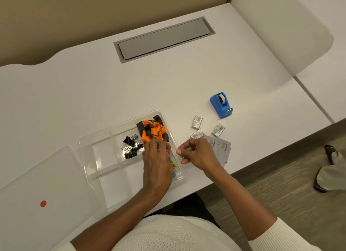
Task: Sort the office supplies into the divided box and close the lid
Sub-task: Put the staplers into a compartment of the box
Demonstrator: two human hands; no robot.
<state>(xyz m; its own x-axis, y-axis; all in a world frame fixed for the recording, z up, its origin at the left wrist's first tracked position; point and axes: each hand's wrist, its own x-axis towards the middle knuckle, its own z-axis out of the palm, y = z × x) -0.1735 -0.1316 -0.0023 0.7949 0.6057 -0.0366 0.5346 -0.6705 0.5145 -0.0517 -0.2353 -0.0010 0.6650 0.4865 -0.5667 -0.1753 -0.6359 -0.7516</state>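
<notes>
The box is sitting open on the table, clips and an orange lanyard already inside; the left hand is reaching into it – grip hidden, cannot tell; the right hand is pinching something tiny just beside the box; staple packs are lying near the dispenser.

Crowded at the grip, open desk beyond

The left hand fills the box's near-right compartment, hemmed by the orange lanyard just beyond and binder clips to its left. The right hand has staple boxes and grey packets close beyond it; the left compartments lie free.
</notes>
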